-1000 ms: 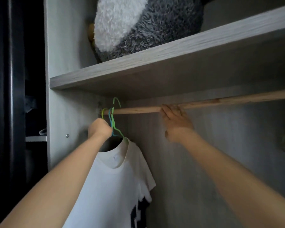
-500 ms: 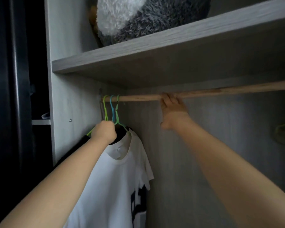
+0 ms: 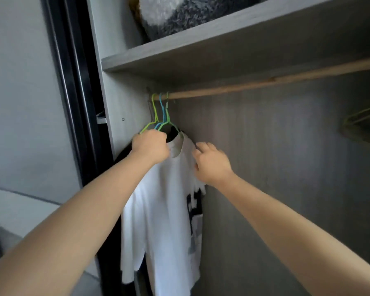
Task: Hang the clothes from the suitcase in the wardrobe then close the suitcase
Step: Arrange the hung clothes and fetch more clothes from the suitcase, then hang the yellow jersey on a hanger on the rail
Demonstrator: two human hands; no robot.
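The white T-shirt (image 3: 165,214) hangs lengthwise straight down between both hands – left hand (image 3: 151,147) fisted round the hanger (image 3: 166,122) at its collar, right hand (image 3: 212,163) loosely spread, fingertips touching its shoulder – hook up on the rod (image 3: 233,87)

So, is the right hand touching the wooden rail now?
Apart. The head view shows the right hand well below the wooden rail, at the white T-shirt.

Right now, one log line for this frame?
stage: hanging | left hand: grips hangers | right hand: open, at white printed T-shirt | hooks: on wooden rail
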